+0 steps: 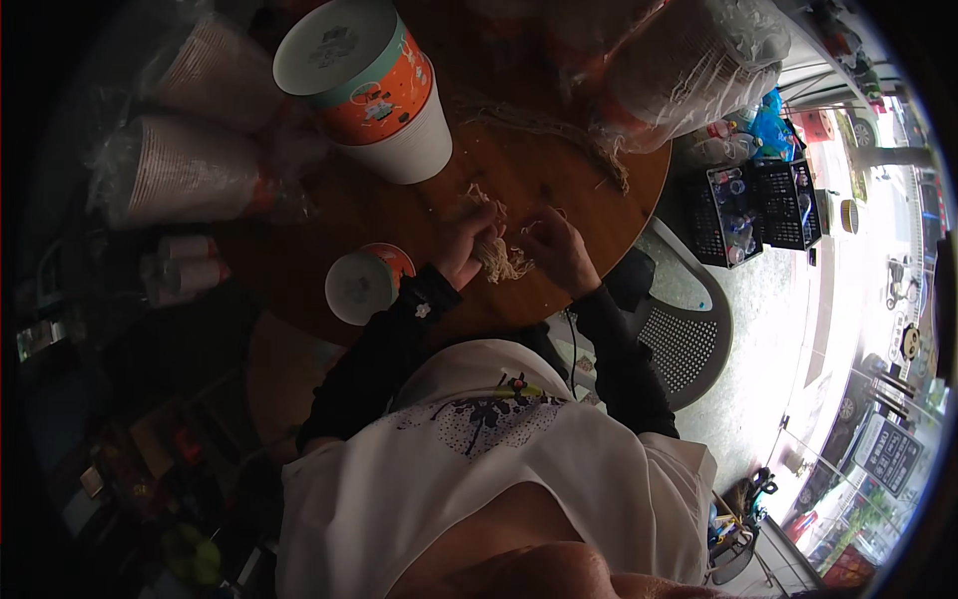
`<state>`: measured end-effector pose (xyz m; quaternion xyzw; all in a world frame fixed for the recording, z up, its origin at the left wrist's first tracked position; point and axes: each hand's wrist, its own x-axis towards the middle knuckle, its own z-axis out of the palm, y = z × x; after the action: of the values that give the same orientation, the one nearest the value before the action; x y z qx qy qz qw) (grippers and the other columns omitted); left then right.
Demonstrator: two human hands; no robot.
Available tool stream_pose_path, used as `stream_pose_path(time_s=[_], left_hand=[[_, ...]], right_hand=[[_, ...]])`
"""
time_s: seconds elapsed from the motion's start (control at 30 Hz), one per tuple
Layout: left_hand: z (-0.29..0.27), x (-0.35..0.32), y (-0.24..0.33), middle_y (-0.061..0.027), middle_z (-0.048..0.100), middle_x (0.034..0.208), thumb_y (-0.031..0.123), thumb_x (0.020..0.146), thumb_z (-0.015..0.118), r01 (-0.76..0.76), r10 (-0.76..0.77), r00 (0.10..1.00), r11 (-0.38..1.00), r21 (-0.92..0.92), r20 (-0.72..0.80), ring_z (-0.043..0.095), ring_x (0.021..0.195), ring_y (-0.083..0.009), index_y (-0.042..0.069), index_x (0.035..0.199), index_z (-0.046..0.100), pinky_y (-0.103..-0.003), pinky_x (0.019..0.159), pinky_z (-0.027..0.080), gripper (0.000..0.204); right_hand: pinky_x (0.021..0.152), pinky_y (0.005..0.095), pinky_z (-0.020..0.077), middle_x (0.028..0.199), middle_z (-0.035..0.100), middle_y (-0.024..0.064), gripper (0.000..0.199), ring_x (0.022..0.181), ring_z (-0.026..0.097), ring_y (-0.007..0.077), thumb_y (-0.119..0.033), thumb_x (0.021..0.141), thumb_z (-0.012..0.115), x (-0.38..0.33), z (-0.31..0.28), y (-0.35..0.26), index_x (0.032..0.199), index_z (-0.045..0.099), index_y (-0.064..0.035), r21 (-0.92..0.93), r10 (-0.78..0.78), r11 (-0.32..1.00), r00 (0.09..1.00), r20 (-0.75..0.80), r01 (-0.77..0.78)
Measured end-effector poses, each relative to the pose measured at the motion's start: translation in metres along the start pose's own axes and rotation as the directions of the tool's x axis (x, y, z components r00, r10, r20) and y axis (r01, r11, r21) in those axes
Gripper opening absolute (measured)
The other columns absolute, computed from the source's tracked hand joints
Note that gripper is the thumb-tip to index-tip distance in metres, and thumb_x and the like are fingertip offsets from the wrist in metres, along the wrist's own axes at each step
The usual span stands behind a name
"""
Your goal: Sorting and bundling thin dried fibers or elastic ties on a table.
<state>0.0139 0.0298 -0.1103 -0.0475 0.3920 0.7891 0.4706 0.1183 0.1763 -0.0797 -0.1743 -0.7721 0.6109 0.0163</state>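
Note:
A tangled bundle of beige, string-like strands (502, 262) is gripped in my left hand (461, 245), its loose ends sticking out above and below the fingers. Just to the right, my right hand (562, 252) is closed in a pinch, with a thin pale strand at the fingertips. Both hands are over the round wooden table (479, 165), close to its near edge. Beyond them lies a longer bunch of similar strands (559, 130). An orange and mint patterned paper tub (374, 95) stands upside down on a white stack, left of the bunch.
A smaller patterned paper cup (361, 288) is beside my left forearm. Plastic-wrapped stacks of paper cups (185, 170) crowd the left, and another wrapped stack (689, 75) sits far right. A grey chair (689, 334) and black crates of bottles (733, 215) are right of the table.

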Motion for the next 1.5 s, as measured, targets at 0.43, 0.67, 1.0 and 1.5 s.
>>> stream_pose_path(time_s=[0.43,0.67,1.0,1.5], left_hand=[[-0.003,-0.015,0.042,-0.0079,0.062,0.092,0.022,0.088,0.058,-0.245,0.245,0.970,0.969,0.033,0.010,0.052,0.065,-0.0093,0.006,0.098,0.056,-0.029,0.075,0.046,0.019],[-0.034,-0.059,0.094,0.0014,0.050,0.068,0.027,0.090,0.056,-0.367,0.355,0.921,0.929,-0.054,-0.158,0.045,0.058,-0.0096,0.006,0.099,0.056,-0.031,0.077,0.043,0.023],[-0.052,-0.093,0.126,0.0023,0.048,0.071,0.024,0.090,0.055,-0.303,0.297,0.952,0.948,-0.102,-0.070,0.042,0.056,-0.0067,0.009,0.101,0.056,-0.018,0.058,0.039,0.019],[-0.001,-0.046,-0.005,-0.0088,0.063,0.097,0.020,0.089,0.057,0.053,-0.052,0.999,0.993,0.104,-0.011,0.047,0.057,-0.0079,0.003,0.100,0.058,-0.022,0.056,0.042,0.020]], right_hand=[[0.064,0.0305,0.0482,0.078,0.064,0.0128,0.018,0.071,0.064,0.0206,-0.017,0.082,0.061,-0.017,-0.032,0.063,0.093,0.065,-0.0036,-0.132,-0.008,0.991,0.990,-0.140,-0.011],[0.066,0.0326,0.0490,0.078,0.065,0.0127,0.020,0.074,0.065,0.0212,-0.018,0.081,0.061,-0.005,-0.063,0.139,0.093,0.065,-0.0026,-0.135,0.091,0.982,0.953,-0.290,-0.135],[0.053,0.0279,0.0458,0.066,0.061,0.0055,0.020,0.059,0.058,0.0112,-0.019,0.084,0.062,0.019,-0.070,0.141,0.089,0.065,0.0003,0.190,0.305,0.949,0.879,-0.366,-0.250],[0.060,0.0351,0.0494,0.078,0.062,0.0140,0.014,0.071,0.063,0.0307,-0.012,0.081,0.061,-0.036,0.039,0.015,0.094,0.062,-0.0076,-0.191,-0.241,0.953,0.971,-0.004,0.236]])
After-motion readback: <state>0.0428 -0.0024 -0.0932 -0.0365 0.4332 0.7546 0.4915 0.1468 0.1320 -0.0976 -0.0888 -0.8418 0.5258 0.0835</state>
